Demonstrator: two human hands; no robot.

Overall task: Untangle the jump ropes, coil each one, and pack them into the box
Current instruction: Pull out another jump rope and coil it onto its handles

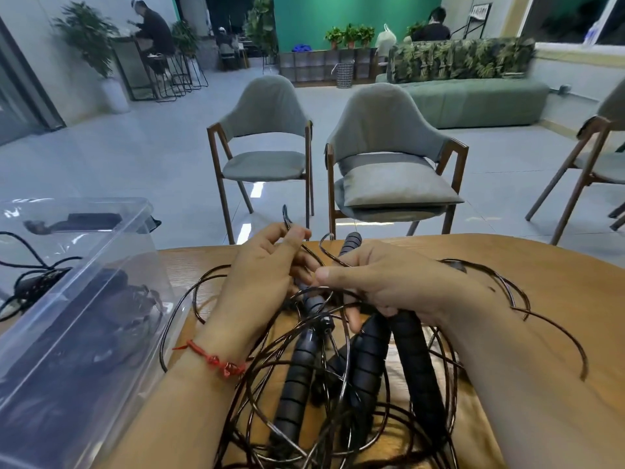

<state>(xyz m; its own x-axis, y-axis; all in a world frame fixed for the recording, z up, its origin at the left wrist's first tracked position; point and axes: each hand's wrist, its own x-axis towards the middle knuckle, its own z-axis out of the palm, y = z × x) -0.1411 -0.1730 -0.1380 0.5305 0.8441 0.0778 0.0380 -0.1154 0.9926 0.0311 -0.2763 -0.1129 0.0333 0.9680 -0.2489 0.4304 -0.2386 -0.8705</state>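
Head view: rope handles (416,367) lengthwise near-to-far

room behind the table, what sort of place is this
Likely a shared lounge or office common area: a long green sofa, bar stools at a high counter where a person sits, and potted plants along a green wall.

A person's left hand (267,265) pinches a thin cord (287,220) while the right hand (382,282) grips ribbed black handles (414,353) above tangled jump ropes (338,418) on a wooden table (524,258), a clear plastic box (84,265) at left, grey chairs (267,130) beyond.
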